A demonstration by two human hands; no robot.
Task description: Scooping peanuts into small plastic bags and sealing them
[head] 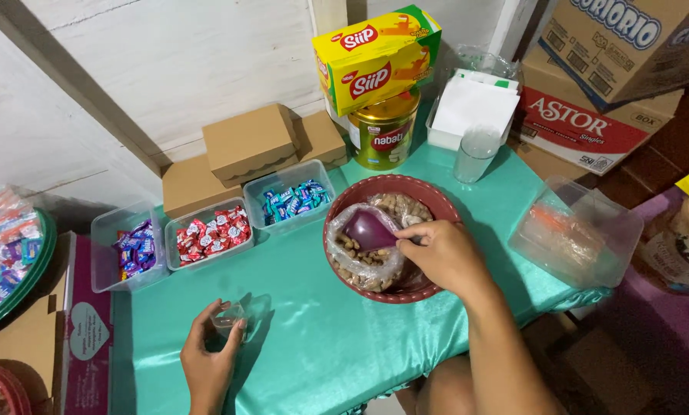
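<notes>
My right hand (446, 255) holds a purple scoop (367, 230) by its handle, dipped into a clear bag of peanuts (360, 261). The bag lies in a dark red round basket (431, 195) on the teal tablecloth (314, 330). My left hand (208, 357) grips a small clear plastic cup (228, 317), resting it on the cloth to the left of the basket.
Three clear tubs of wrapped sweets stand in a row: purple (133, 250), red (210, 232), blue (292, 198). Behind are brown boxes (248, 142), a gold tin (383, 131) under a yellow box (375, 54), an empty plastic cup (475, 152), a clear lidded container (575, 230), and stacked cartons (590, 115).
</notes>
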